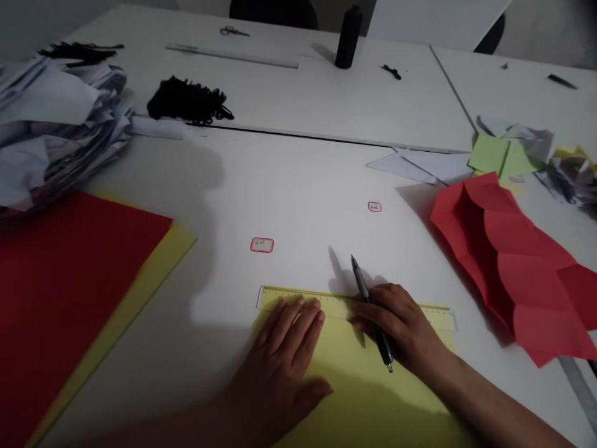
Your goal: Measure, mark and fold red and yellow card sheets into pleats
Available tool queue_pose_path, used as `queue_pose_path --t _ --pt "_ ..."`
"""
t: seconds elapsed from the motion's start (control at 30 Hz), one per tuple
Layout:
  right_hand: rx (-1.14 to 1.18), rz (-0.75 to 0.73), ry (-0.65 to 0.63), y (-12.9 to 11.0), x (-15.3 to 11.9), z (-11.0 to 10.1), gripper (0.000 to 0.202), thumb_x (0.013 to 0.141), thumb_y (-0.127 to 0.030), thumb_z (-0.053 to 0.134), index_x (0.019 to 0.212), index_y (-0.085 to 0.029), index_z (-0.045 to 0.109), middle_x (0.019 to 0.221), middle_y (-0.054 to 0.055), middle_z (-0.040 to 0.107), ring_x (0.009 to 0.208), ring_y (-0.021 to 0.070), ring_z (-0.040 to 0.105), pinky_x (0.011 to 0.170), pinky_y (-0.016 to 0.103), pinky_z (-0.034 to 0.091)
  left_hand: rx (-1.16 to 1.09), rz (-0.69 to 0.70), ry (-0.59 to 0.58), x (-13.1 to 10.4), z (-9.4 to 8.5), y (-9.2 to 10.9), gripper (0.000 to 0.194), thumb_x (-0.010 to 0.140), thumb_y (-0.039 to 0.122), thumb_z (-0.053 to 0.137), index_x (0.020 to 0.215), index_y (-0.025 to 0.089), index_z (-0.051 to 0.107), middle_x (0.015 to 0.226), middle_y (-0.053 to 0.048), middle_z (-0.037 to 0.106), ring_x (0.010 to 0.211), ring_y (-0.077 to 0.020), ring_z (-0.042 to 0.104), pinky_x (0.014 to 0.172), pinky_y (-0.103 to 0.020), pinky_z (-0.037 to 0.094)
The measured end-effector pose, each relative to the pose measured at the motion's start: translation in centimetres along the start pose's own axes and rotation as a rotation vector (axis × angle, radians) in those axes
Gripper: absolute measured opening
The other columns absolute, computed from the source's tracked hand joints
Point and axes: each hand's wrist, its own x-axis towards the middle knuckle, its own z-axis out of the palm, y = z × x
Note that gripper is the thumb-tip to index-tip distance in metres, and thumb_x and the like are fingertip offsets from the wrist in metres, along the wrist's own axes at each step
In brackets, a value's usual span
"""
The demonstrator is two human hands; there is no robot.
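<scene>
A yellow sheet [368, 386] lies on the white table in front of me, and a clear ruler [336, 305] lies across its far edge. My left hand [284, 367] rests flat with its fingers spread, the fingertips on the ruler and sheet. Between the fingers of my right hand [401, 323] is a black pen [368, 298], its pointed end raised toward the far side. My right fingertips are at the ruler, right of the left hand. Part of the ruler is hidden under both hands.
Red paper [93, 274] over yellow lies left, below crumpled white paper [51, 124]. Folded red paper [522, 267] is at right. Two small labels [262, 245] sit beyond the ruler. Farther off are black cords [186, 101], a black bottle [349, 37] and scissors [234, 31].
</scene>
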Motion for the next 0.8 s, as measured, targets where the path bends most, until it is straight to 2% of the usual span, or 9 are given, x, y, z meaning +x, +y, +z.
queue_pose_path --t 0.13,0.4,0.57,0.8 --pt "-0.001 -0.008 -0.002 0.04 0.02 0.02 0.025 0.09 -0.017 0.059 0.115 -0.021 0.057 0.102 0.007 0.065 0.095 0.0198 0.058 0.079 0.038 0.049 -0.019 0.003 0.004 0.19 -0.21 -0.08 0.077 0.089 0.062 0.045 0.144 0.009 0.036 0.147 -0.013 0.041 0.135 -0.0305 0.033 0.112 -0.044 0.028" --pt "0.021 0.003 -0.013 0.02 -0.15 0.06 0.027 0.089 -0.013 0.06 0.115 -0.019 0.057 0.105 0.009 0.064 0.097 0.0211 0.057 0.079 0.039 0.048 0.019 0.007 -0.01 -0.08 0.04 -0.08 0.079 0.088 0.064 0.043 0.144 0.009 0.036 0.151 -0.012 0.034 0.139 -0.0302 0.026 0.117 -0.043 0.016" --pt "0.049 0.023 -0.016 0.06 -0.36 0.11 0.029 0.089 -0.012 0.059 0.116 -0.02 0.059 0.103 0.009 0.064 0.093 0.0207 0.058 0.078 0.038 0.048 0.015 -0.004 -0.023 -0.17 -0.13 0.06 0.077 0.089 0.064 0.043 0.144 0.01 0.037 0.15 -0.011 0.036 0.139 -0.0299 0.027 0.116 -0.043 0.019" --pt "0.067 0.008 -0.004 0.18 -0.44 0.19 0.029 0.087 -0.012 0.062 0.115 -0.018 0.059 0.104 0.009 0.064 0.095 0.0213 0.058 0.079 0.039 0.047 0.042 -0.001 -0.036 -0.07 -0.36 0.14 0.077 0.089 0.065 0.041 0.142 0.009 0.038 0.151 -0.011 0.034 0.14 -0.0295 0.025 0.116 -0.043 0.016"
